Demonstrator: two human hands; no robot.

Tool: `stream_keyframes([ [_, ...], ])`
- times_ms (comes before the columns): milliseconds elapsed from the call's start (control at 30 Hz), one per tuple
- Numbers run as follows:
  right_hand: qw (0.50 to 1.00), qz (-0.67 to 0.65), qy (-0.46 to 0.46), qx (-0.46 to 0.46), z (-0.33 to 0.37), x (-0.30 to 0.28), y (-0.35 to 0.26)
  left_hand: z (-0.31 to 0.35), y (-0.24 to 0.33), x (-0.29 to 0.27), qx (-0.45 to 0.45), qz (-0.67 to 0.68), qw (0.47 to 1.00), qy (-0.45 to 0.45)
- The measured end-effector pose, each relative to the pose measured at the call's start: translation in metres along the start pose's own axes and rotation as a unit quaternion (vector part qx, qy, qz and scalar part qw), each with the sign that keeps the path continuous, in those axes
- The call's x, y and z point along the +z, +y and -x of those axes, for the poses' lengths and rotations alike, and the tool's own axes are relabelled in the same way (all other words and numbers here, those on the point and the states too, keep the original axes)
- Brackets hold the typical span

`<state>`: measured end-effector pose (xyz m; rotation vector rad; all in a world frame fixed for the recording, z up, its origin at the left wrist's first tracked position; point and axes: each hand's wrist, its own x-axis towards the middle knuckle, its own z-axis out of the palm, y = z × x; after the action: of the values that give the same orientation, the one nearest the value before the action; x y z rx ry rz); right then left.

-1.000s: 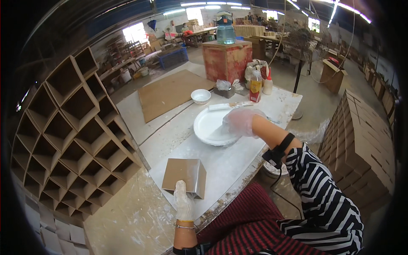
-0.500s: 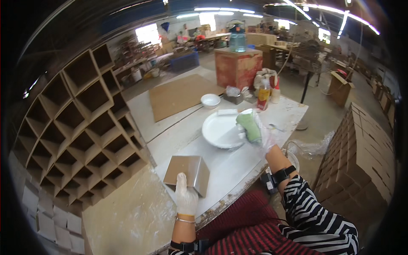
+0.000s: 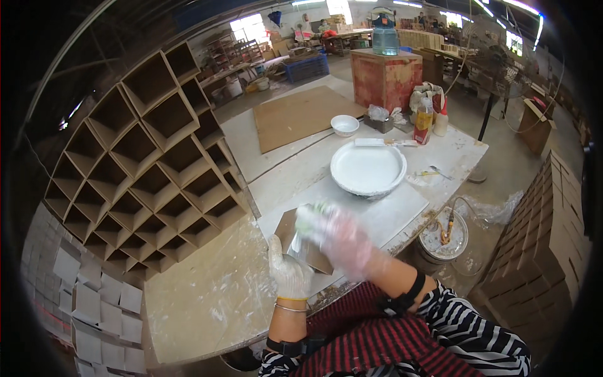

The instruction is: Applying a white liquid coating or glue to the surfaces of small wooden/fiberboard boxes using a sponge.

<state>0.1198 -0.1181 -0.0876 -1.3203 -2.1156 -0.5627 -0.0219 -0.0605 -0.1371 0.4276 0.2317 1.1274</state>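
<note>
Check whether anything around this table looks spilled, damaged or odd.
Yes, some mess. White smears mark the tan surface at lower left, like spills or drips. The white table looks stained and worn along its near edge. Crumpled clear plastic lies loose at right. The white basin stands upright.

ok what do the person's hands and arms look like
The left hand wears a white glove with a yellow edge, then a bangle and black strap. The right hand, blurred, wears a translucent glove; a second strap circles that forearm. Both sleeves are black-and-white striped.
</note>
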Motion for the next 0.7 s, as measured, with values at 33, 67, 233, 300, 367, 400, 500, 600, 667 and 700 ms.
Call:
stream_keyframes([
  [33, 1.0, 0.001, 0.0, 0.002, -0.001, 0.006, 0.011, 0.005, 0.001, 0.005, -0.002, 0.0, 1.0, 0.0],
  [67, 0.995, 0.01, 0.054, 0.083, -0.002, 0.014, 0.023, 0.01, 0.001, 0.009, -0.02, -0.003, 1.0, -0.012],
  [233, 0.997, -0.057, 0.025, 0.049, 0.001, -0.005, -0.016, 0.002, -0.001, -0.012, 0.007, -0.033, 0.999, -0.001],
  [300, 0.986, -0.134, -0.022, 0.096, -0.016, -0.018, -0.049, -0.032, 0.0, -0.081, 0.133, -0.6, 0.787, -0.054],
  [367, 0.994, -0.1, 0.022, 0.035, -0.006, -0.002, -0.03, -0.013, -0.005, -0.025, 0.04, -0.293, 0.953, -0.067],
  [400, 0.994, -0.102, 0.023, 0.033, 0.001, 0.004, -0.009, 0.003, -0.003, 0.0, -0.046, 0.051, 0.996, -0.06],
  [500, 0.991, 0.115, 0.067, 0.024, -0.001, 0.0, 0.028, 0.02, 0.004, 0.003, -0.021, -0.05, 0.999, -0.002],
  [600, 0.859, -0.309, 0.092, 0.398, -0.006, 0.003, 0.035, 0.017, 0.004, -0.008, 0.007, -0.119, 0.993, 0.004],
  [667, 0.978, -0.134, 0.101, 0.125, 0.011, 0.013, 0.046, 0.004, 0.004, -0.022, 0.097, -0.331, 0.939, 0.017],
  [700, 0.978, -0.133, 0.1, 0.125, 0.011, 0.011, 0.042, 0.008, 0.003, -0.017, 0.096, -0.329, 0.939, 0.017],
])
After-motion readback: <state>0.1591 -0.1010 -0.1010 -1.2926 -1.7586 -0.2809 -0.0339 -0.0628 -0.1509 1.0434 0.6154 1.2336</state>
